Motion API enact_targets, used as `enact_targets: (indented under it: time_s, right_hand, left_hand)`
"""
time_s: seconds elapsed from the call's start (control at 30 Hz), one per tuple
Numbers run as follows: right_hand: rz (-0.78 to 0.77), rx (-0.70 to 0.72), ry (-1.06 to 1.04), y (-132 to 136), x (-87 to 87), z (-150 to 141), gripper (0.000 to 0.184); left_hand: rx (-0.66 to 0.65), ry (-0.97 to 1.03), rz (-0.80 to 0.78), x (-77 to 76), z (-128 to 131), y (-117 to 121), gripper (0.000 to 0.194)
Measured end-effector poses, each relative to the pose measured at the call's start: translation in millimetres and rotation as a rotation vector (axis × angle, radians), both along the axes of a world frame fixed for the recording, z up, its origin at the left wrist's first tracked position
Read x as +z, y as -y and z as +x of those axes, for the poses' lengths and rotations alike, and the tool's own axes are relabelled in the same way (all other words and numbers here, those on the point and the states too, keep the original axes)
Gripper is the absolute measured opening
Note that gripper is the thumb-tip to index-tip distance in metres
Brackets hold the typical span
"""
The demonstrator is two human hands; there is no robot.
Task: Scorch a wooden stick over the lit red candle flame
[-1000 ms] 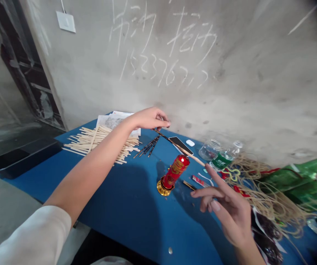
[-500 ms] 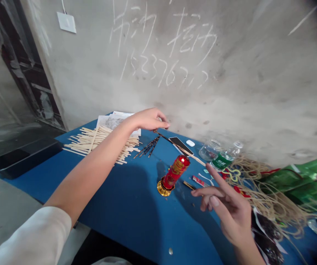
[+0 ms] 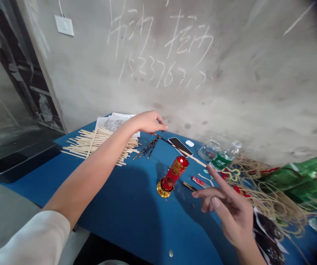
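My left hand (image 3: 150,122) reaches to the far side of the table, its fingers pinched on one end of a thin wooden stick (image 3: 195,159). The stick is darkened toward that end and pale toward the other. It slants down to the right, passing close to the top of a lit red candle (image 3: 173,173) on a gold base. My right hand (image 3: 231,217) is at the right with fingers apart. Its index fingertip is at the stick's pale end; whether it presses there I cannot tell. Several dark-banded sticks (image 3: 148,148) lie beyond the candle.
Pale wooden sticks (image 3: 103,141) are piled on the blue table (image 3: 125,206) beside papers (image 3: 104,122). A phone (image 3: 179,145), a glass jar (image 3: 208,150), a plastic bottle (image 3: 224,158), a red lighter (image 3: 199,181), tangled cord (image 3: 268,200) and green glass bottles (image 3: 299,176) stand or lie rightward.
Both hands and the stick hold nearly the same positions. The view has shifted slightly; the left hand appears a little lower and further left.
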State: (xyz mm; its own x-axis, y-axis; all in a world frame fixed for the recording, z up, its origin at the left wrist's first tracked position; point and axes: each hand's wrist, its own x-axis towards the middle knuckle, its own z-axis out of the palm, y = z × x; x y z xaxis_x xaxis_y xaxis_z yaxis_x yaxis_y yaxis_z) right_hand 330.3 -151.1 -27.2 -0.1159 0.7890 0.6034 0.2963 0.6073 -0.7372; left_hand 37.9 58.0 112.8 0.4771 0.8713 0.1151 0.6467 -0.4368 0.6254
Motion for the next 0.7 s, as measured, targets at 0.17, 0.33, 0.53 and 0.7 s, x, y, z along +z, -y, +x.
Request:
enact_targets:
  time_s: [0.17, 0.33, 0.53, 0.7]
  right_hand:
    - [0.014, -0.014, 0.000, -0.3, -2.6, 3.5, 0.063]
    - [-0.009, -0.065, -0.041, 0.5, -4.9, 3.4, 0.060]
    - [-0.004, -0.120, -0.101, 2.5, -2.1, -4.9, 0.053]
    - [0.000, -0.208, -0.140, 6.9, 0.5, -14.5, 0.045]
  left_hand:
    - [-0.013, -0.049, -0.042, 0.0, -0.6, 0.0, 0.039]
    - [-0.035, -0.074, -0.032, -0.5, -1.2, 0.3, 0.040]
    - [-0.083, -0.115, -0.014, 2.3, 0.6, 2.3, 0.044]
    - [-0.144, -0.148, 0.041, 3.9, 0.0, 3.5, 0.047]
